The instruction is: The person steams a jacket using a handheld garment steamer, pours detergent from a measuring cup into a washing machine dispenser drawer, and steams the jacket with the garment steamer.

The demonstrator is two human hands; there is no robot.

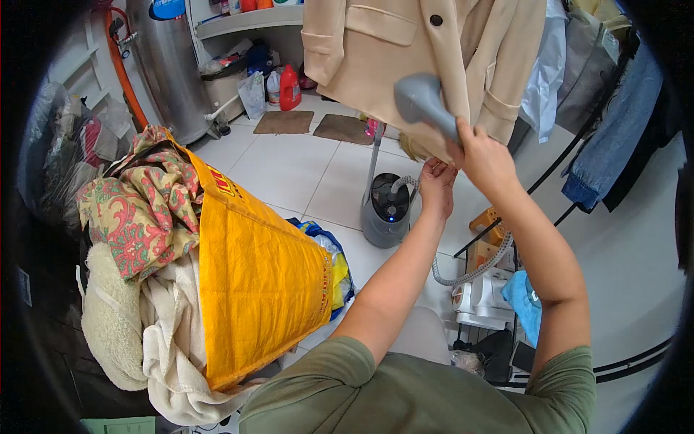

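A beige coat (383,65) with a dark button hangs at the top centre. My right hand (483,155) is wrapped round the handle of a grey steamer head (419,100), which is in front of the coat's lower part. Just left of it, my left hand (438,186) has its fingers pinched at the coat's bottom hem. The grey steamer base (387,217), with a blue light on top, stands on the floor below. A ribbed grey hose (470,278) loops beneath my right forearm.
A large yellow bag (253,275) full of cloth fills the left side. A metal tank (170,69) and a red bottle (290,88) are behind it. Jeans (614,130) hang at the right, above a rack with white containers (481,296).
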